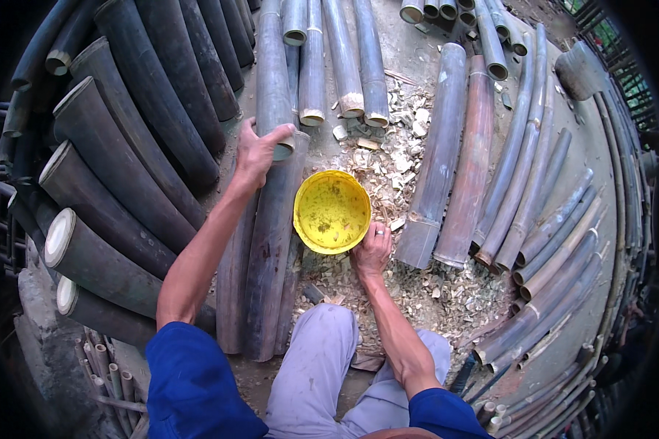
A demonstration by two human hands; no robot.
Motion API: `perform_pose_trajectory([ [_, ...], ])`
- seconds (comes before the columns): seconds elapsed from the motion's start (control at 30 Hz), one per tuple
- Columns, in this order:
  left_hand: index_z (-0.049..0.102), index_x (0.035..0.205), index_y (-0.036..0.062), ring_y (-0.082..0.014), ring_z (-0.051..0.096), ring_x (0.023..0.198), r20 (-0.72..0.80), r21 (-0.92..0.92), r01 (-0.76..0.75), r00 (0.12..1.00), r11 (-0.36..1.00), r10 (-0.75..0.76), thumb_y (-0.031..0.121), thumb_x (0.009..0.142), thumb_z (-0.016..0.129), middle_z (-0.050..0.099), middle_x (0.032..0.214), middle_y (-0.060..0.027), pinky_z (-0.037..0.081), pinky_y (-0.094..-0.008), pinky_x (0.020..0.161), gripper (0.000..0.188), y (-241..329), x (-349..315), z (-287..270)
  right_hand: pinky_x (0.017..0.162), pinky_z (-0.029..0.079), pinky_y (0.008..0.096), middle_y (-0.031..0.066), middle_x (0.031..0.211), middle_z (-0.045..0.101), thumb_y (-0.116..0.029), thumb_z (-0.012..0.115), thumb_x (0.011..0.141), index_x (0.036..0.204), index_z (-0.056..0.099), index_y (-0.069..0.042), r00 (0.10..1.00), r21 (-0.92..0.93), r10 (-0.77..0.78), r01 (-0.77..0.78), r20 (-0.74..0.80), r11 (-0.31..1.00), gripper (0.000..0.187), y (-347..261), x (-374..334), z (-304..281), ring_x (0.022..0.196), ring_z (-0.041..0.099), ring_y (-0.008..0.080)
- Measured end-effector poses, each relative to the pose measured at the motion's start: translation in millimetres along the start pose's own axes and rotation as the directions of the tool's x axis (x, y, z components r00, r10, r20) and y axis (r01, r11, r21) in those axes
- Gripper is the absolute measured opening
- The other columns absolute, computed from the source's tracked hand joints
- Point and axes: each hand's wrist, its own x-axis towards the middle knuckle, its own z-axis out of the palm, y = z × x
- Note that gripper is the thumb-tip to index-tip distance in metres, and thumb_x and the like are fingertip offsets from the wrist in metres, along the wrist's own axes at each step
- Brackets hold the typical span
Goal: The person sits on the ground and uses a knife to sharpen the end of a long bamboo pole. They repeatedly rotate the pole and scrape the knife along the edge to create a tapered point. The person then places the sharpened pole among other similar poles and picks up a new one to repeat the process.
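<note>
My left hand (260,152) is closed round the near end of a long grey bamboo pole (274,73), its open hollow end showing beside my thumb. That pole rests on other thick bamboo poles (277,249) lying lengthwise to the left of my knees. In my right hand (373,249) is a round yellow plastic tub (333,212), gripped by its lower right edge. The tub's mouth faces up, and dark smudges mark its inside. Its left rim is close to the thick poles.
Large bamboo poles (117,161) lean in a row at left. Wood chips (410,168) cover the ground in the middle. Two thick poles (436,161) lie to the right, with thinner ones (520,161) beyond. More poles (337,58) lie ahead.
</note>
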Motion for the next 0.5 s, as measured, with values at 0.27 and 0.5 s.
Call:
perform_pose_trajectory([
  [0.27, 0.035, 0.139, -0.0011, -0.0333, 0.05, 0.111, -0.109, 0.557, -0.219, 0.937, 0.801, 0.331, 0.035, 0.066, 0.081, 0.046, 0.12, -0.0229, 0.041, -0.0421, 0.098, 0.094, -4, -17, 12, 0.074, 0.048, 0.0424, 0.0118, 0.087, 0.055, -0.013, 0.062, 0.082, 0.101, 0.059, -0.005, 1.0, -0.001, -0.001, 0.001, 0.002, 1.0, 0.021, 5, 1, 0, 0.083, 0.055, 0.0309],
  [0.5, 0.047, 0.125, -0.0018, -0.0289, 0.06, 0.088, -0.099, 0.029, -0.039, 0.994, 0.999, 0.042, 0.026, 0.069, 0.077, 0.057, 0.1, -0.0143, 0.051, -0.0391, 0.081, 0.069, -37, -1, -3, 0.075, 0.048, 0.0435, 0.012, 0.088, 0.055, -0.013, 0.061, 0.082, 0.103, 0.059, -0.004, 1.0, 0.004, 0.009, -0.009, 0.025, 1.0, 0.023, 1, -1, 0, 0.085, 0.055, 0.0311],
])
